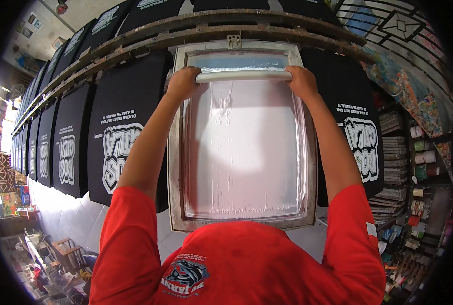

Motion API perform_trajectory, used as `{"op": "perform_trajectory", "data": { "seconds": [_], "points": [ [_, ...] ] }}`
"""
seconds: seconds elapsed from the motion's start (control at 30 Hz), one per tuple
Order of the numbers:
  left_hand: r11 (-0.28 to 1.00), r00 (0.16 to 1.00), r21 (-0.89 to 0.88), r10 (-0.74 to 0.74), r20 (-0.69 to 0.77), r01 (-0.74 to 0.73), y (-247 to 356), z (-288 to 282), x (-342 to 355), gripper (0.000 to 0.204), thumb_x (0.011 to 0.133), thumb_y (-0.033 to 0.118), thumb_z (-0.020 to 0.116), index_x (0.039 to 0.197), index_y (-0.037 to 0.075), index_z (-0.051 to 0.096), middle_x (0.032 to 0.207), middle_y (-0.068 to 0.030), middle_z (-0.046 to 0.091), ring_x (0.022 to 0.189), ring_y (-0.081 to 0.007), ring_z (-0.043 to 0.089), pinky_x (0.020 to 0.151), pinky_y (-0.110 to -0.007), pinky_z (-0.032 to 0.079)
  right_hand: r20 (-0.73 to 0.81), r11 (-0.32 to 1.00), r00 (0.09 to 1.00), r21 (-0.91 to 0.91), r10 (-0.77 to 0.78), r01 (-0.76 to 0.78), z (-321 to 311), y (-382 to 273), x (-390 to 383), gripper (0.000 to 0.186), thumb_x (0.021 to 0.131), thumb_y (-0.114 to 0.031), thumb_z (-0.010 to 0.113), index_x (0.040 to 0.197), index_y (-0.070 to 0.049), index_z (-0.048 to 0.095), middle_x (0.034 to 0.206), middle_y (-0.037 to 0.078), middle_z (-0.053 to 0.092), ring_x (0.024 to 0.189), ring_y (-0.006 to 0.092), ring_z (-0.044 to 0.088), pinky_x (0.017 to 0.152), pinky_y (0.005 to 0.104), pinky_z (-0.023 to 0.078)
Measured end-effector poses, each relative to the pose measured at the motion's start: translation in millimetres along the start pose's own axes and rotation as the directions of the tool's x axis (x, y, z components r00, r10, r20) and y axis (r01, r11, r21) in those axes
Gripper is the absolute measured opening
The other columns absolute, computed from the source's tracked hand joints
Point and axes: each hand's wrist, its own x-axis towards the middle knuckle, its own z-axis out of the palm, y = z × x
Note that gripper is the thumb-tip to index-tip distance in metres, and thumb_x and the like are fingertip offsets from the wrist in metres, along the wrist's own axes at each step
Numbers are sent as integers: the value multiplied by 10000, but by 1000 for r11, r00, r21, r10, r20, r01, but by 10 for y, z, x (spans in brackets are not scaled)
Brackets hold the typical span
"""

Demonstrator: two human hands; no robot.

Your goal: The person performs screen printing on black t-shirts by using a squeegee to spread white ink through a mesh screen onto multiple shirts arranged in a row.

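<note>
Both hands grip a long pale squeegee [242, 76] lying across the upper part of a framed printing screen [177, 157]. My left hand [184, 80] is closed on its left end; my right hand [301, 80] is closed on its right end. White ink [241, 183] coats the mesh, with streaks and ridges below the squeegee and along the edges. What lies under the screen is hidden.
Black printed shirts on boards [74, 117] line both sides, beside and beyond wooden rails [180, 31] that cross above the screen. At the right are stacked frames [391, 157], ink containers [424, 157] and a metal grille [399, 25]. A wooden chair [69, 249] stands lower left.
</note>
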Motion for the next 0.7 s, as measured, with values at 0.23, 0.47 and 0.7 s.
{"op": "perform_trajectory", "data": {
  "seconds": [0.23, 0.47, 0.7],
  "points": [
    [999, 999, 37, -33, 17, 33, 433, -109, -831, 215, 737, 178, 733, 921, 80, 681, 869, -116, 656, 856, -324, 649, 759, -422, 536, 83, 998, 995, -10, -58, 59, -128, -216, -771, 290, 706, 16, 632, 978, -83, 656, 949, 113, 670, 925, 323, 641, 770, 439, 521],
    [996, 987, 1, -86, 134, 87, 1107, -228, -2463, 341, 688, 208, 793, 986, 101, 668, 938, -76, 641, 931, -280, 632, 775, -394, 533, 152, 998, 987, 45, -46, 40, -562, -752, -2481, 351, 656, 44, 623, 986, -70, 657, 957, 108, 668, 931, 328, 630, 785, 433, 521],
    [988, 967, -54, -127, 222, 143, 1735, -531, -3694, 339, 617, 62, 739, 947, 115, 684, 904, -54, 663, 878, -278, 646, 736, -411, 541, 256, 998, 966, 47, 30, -44, -1061, -1347, -3785, 368, 639, 24, 649, 989, -88, 677, 984, 106, 677, 933, 335, 635, 785, 436, 524]
  ]
}}
